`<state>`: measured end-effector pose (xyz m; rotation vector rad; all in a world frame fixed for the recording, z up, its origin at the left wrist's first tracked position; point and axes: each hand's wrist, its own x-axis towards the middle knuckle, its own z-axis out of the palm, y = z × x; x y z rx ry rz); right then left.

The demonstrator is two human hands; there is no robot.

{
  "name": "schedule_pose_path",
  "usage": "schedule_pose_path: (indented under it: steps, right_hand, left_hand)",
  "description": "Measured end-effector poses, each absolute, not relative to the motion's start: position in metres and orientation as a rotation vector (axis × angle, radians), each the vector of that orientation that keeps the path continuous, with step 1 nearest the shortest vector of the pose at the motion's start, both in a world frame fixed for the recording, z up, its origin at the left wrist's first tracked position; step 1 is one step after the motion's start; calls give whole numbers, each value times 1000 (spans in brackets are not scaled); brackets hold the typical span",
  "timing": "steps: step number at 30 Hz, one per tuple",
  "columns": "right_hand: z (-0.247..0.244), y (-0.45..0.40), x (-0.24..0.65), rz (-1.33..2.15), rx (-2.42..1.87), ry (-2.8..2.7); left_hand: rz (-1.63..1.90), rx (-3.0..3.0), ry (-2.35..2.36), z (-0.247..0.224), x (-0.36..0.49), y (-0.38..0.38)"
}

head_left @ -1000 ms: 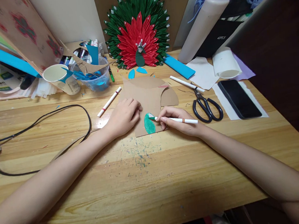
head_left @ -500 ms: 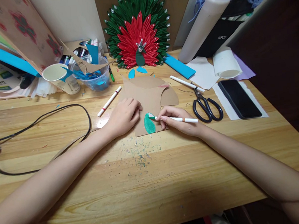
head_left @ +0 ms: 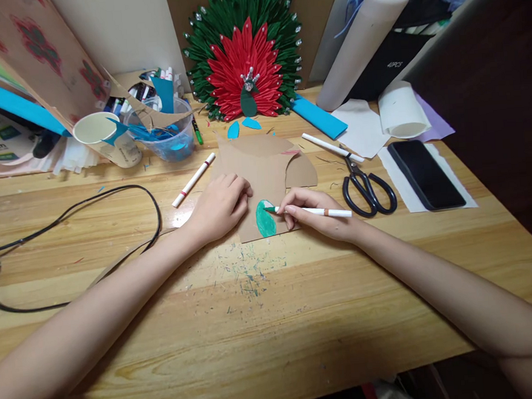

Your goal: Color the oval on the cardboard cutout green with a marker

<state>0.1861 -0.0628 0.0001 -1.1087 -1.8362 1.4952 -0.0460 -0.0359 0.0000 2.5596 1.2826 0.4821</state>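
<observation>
My right hand (head_left: pixel 315 213) grips a white marker (head_left: pixel 328 212) with a brown band. Its green tip meets the upper part of a small oval leaf-shaped piece (head_left: pixel 265 221), coloured green except for a pale patch near the top. Beneath that piece lies a sheet of brown cardboard (head_left: pixel 263 163) with a curved cut on its right side. My left hand (head_left: pixel 221 207) rests on the cardboard's left part, fingers curled in, with nothing seen in them.
Scissors (head_left: pixel 368 189) with black handles and a phone (head_left: pixel 426 173) lie to the right. A capped marker (head_left: pixel 194 180) is on the left, near a black cable (head_left: pixel 154 201). Behind stand a paper cup (head_left: pixel 107 141), a plastic tub (head_left: pixel 171 146) of scraps and a red-green peacock craft (head_left: pixel 245 61).
Both hands stay nearly in place. The marker tip remains on the upper part of the green piece, and the whole view shifts very slightly.
</observation>
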Motion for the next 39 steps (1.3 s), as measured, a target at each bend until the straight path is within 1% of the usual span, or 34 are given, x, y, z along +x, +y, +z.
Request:
schedule_pose_path:
  steps: [39]
  right_hand:
    - [1, -63, 186, 1498, -1100, -1831]
  left_hand:
    - [473, 2564, 1288, 0, -46, -36]
